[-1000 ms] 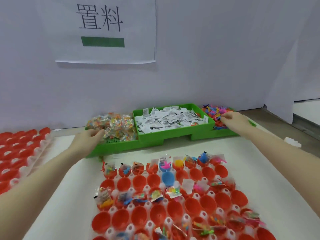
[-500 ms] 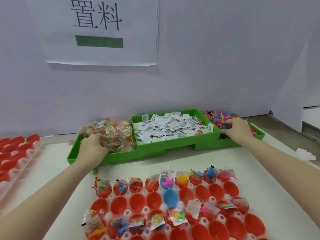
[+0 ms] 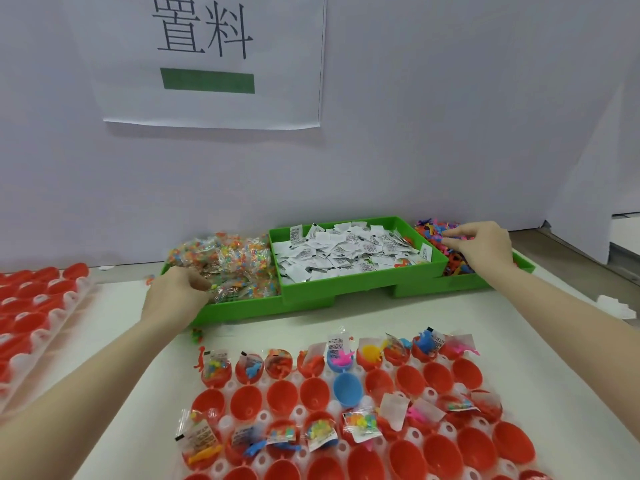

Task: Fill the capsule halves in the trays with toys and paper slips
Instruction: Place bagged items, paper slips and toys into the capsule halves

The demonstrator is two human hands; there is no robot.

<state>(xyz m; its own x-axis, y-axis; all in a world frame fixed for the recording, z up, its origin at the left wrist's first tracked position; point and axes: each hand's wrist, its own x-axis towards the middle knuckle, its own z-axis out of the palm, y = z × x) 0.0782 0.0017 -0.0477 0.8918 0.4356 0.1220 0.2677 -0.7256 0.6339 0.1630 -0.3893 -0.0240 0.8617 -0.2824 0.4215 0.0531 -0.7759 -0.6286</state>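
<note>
From the head camera, the left hand (image 3: 175, 295) lay at ten o'clock of the scene, its fingers curled into the pile of clear toy packets (image 3: 228, 263) in the left green bin (image 3: 239, 308); whether they had closed on a packet I could not tell. The right hand (image 3: 479, 245) reached to two o'clock, thumb and fingertips drawn together in a pinch over the loose plastic figures (image 3: 437, 231) in the right green bin (image 3: 465, 280), though what they held was too small to make out. Between them, at twelve o'clock, sat the bin of folded paper slips (image 3: 346, 252).

The capsule tray (image 3: 263, 415) lay at six o'clock, its far row and part of a nearer row filled, many red capsule halves (image 3: 282, 396) bare, and one blue half (image 3: 348, 389) empty.

The packets looked light, crinkly and slippery, best pinched by a sealed edge. The figures seemed small, springy and prone to tangle, so taking a limb singly would probably serve. The slips appeared featherlight, likely to lift several at once.
</note>
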